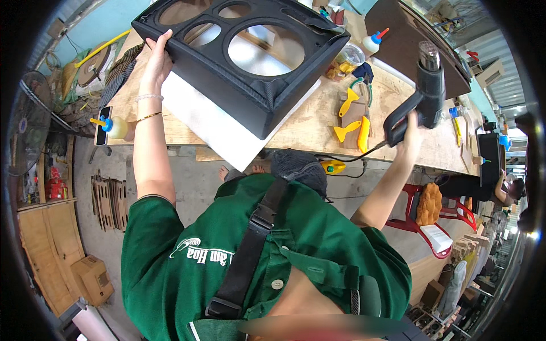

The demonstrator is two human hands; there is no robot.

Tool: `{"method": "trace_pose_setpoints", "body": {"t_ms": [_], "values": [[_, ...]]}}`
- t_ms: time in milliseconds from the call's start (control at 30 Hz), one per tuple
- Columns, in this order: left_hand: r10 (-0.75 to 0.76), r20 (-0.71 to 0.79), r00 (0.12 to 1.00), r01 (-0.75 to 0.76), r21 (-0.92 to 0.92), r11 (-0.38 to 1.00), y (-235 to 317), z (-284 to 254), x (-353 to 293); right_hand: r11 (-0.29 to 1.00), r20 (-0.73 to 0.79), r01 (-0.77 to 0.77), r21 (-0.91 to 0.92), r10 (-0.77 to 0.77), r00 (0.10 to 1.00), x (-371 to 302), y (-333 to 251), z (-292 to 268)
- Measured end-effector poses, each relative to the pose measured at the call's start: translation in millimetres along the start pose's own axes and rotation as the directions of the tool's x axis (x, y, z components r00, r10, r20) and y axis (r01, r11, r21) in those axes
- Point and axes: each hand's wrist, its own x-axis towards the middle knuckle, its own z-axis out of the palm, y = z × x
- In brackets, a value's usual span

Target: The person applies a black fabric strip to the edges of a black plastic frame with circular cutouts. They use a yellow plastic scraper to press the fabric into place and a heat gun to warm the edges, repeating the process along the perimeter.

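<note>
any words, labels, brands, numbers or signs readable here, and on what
Green shirt: white lettering running up to the black strap; wording not copied here.
Cardboard box: marks too small to read.
Fan: blue hub label, too small to read.
Heat gun: any markings too small to read.

This was a workshop, evidently one dealing with speaker cabinets. A rough plywood tabletop [307,122] ran across the upper frame, bearing a black speaker cabinet [222,91] with round cutouts. A heat gun [430,91] showed at upper right, while yellow scrapers [348,102], green-handled pliers [369,94] and a squeeze bottle [372,42] lay or stood nearby. Bare concrete floor [193,193], stacked wooden strips [108,199] at left, timber offcuts [463,244] at lower right and corrugated metal sheeting [513,40] at upper right fitted too.
</note>
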Motion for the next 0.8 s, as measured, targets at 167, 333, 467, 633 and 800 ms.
{"method": "trace_pose_setpoints", "body": {"t_ms": [167, 333, 467, 633, 800], "values": [[-0.056, -0.087, 0.995, 0.059, 0.026, 0.998, -0.5, -0.9, 1.1, 0.575, 0.366, -0.585, 0.572, 0.459, 0.810, 45.1, 126.2, -61.0], [-0.008, -0.111, 0.994, 0.002, -0.061, 0.998, 0.5, 1.6, 1.0, 0.230, 0.661, -0.775, 0.589, 0.415, 0.626, 68.5, 187.6, -89.3], [0.032, -0.123, 0.992, -0.041, -0.078, 0.996, 2.0, 4.9, -2.7, 0.174, 0.653, -0.809, 0.561, 0.509, 0.561, 74.1, 190.4, -91.6], [-0.025, -0.110, 0.994, 0.019, -0.059, 0.998, 2.3, 1.3, -0.8, 0.825, 0.179, -0.538, 0.174, 0.511, 0.841, 67.3, 179.4, -105.0], [-0.008, -0.129, 0.992, 0.000, -0.062, 0.998, -4.9, -9.4, 4.8, 0.900, 0.033, -0.432, -0.062, 0.434, 0.900, 83.3, 179.4, -116.7]]}}
